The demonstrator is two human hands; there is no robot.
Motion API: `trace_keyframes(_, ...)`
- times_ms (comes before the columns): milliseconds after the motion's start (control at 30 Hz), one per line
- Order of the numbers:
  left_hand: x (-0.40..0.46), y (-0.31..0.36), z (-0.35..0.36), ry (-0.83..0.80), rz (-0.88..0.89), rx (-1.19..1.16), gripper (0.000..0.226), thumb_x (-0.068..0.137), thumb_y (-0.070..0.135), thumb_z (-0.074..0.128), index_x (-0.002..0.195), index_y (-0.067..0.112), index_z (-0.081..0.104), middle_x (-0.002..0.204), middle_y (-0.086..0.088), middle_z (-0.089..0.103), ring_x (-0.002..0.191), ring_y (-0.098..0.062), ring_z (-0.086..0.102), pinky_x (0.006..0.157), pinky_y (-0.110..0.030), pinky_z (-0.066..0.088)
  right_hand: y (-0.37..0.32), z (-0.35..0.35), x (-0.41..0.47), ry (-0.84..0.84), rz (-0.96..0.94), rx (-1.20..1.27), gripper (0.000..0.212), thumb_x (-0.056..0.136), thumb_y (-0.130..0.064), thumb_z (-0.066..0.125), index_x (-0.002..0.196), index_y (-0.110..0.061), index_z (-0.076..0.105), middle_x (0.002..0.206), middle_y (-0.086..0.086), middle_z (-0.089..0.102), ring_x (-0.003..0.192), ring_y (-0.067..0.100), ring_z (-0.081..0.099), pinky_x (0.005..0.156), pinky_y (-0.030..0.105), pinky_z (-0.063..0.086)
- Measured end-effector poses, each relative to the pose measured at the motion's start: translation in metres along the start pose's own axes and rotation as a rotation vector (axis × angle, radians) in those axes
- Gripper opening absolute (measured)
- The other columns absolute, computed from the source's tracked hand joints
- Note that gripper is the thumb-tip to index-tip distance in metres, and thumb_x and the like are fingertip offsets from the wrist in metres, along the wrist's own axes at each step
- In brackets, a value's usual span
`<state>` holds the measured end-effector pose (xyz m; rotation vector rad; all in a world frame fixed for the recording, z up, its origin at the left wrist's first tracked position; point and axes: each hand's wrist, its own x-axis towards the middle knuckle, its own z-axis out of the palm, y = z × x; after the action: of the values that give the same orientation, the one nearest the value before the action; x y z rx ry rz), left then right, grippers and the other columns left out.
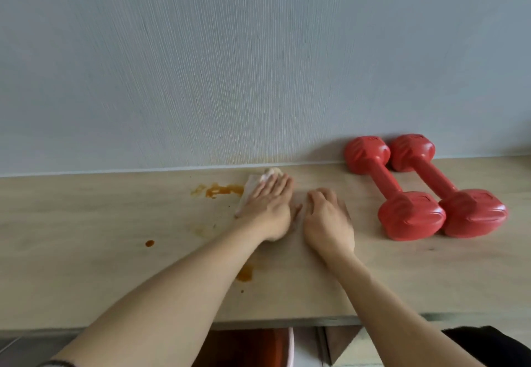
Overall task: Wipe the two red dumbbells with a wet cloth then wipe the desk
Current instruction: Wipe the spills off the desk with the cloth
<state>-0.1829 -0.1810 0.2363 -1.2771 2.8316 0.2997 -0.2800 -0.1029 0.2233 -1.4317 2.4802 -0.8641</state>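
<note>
Wooden tabletop, stains mostly unwiped: my left hand presses tissue flat-fingered; right hand rests, seemingly slack

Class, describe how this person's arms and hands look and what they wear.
The left arm and right arm are bare nearly to the bottom edge, where a dark band crosses the left and black cloth, perhaps a sleeve, covers the right. Neither the left hand nor the right hand shows rings or gloves.
</note>
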Motion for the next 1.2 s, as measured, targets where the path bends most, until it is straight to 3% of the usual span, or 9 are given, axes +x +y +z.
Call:
trace_keyframes(133,0.022,-0.019,-0.002,0.033,-0.05,0.022,0.061,0.1,0.043,0.016,0.149,0.017,-0.007,0.157,0.003,-0.015,0.143,-0.012,-0.016,0.117,-0.03,-0.011,0.002,0.008,0.0,0.059,-0.076,-0.186,0.031,0.091,-0.033,0.038,0.117,-0.021,0.051,0.128,-0.001,0.046,0.117,0.024,0.042,0.099,0.036,0.032)
trace_keyframes(433,-0.004,-0.065,-0.009,0.045,-0.182,0.02,0.061,0.099,0.042,0.018,0.15,0.017,-0.005,0.158,-0.002,-0.01,0.145,-0.014,-0.011,0.119,-0.035,-0.004,0.001,0.008,0.0,0.017,-0.06,-0.221,0.035,0.09,-0.035,0.035,0.121,-0.025,0.048,0.132,-0.003,0.042,0.123,0.021,0.037,0.104,0.036,0.027)
trace_keyframes(633,-0.033,-0.104,-0.018,0.035,-0.336,0.066,0.06,0.099,0.041,0.019,0.149,0.021,-0.009,0.154,-0.008,-0.026,0.142,-0.024,-0.023,0.117,-0.039,-0.01,-0.003,0.009,-0.002,0.011,-0.052,-0.265,0.033,0.091,-0.035,0.033,0.117,-0.023,0.049,0.126,0.0,0.044,0.12,0.023,0.038,0.102,0.038,0.029)
trace_keyframes(733,-0.042,-0.135,-0.026,0.015,-0.424,0.03,0.06,0.1,0.034,0.022,0.149,0.014,-0.006,0.156,-0.01,-0.019,0.144,-0.028,-0.016,0.117,-0.041,-0.003,-0.004,0.009,-0.003,0.021,-0.053,-0.285,0.03,0.09,-0.034,0.033,0.111,-0.021,0.049,0.121,0.002,0.045,0.117,0.024,0.04,0.101,0.038,0.03)
trace_keyframes(900,-0.039,-0.149,-0.022,0.132,-0.55,-0.002,0.056,0.098,0.032,0.029,0.148,0.017,0.012,0.159,-0.008,-0.005,0.145,-0.029,-0.001,0.117,-0.042,0.003,-0.005,0.013,-0.003,0.045,-0.059,-0.292,0.03,0.091,-0.033,0.031,0.111,-0.02,0.05,0.121,0.002,0.045,0.117,0.025,0.04,0.102,0.039,0.03)
trace_keyframes(967,-0.03,-0.134,-0.018,0.172,-0.538,-0.01,0.055,0.097,0.031,0.03,0.148,0.02,0.014,0.159,-0.008,0.0,0.145,-0.03,0.004,0.117,-0.042,0.002,-0.005,0.014,-0.003,0.056,-0.062,-0.305,0.031,0.091,-0.032,0.031,0.111,-0.019,0.05,0.121,0.002,0.045,0.117,0.025,0.04,0.102,0.038,0.029)
trace_keyframes(1067,-0.022,-0.103,-0.008,0.195,-0.381,-0.012,0.055,0.097,0.032,0.029,0.148,0.022,0.014,0.159,-0.006,0.003,0.144,-0.03,0.008,0.118,-0.04,0.002,-0.004,0.014,-0.002,0.053,-0.055,-0.312,0.03,0.09,-0.032,0.03,0.111,-0.02,0.049,0.121,0.001,0.045,0.118,0.024,0.039,0.102,0.038,0.029)
trace_keyframes(1200,-0.027,-0.09,-0.009,0.133,-0.157,0.002,0.053,0.101,0.031,0.02,0.15,0.019,0.005,0.158,-0.003,-0.01,0.145,-0.023,-0.009,0.117,-0.037,-0.008,-0.004,0.013,-0.002,0.04,-0.06,-0.306,0.031,0.091,-0.033,0.03,0.112,-0.021,0.049,0.124,0.002,0.044,0.119,0.024,0.038,0.102,0.039,0.029)
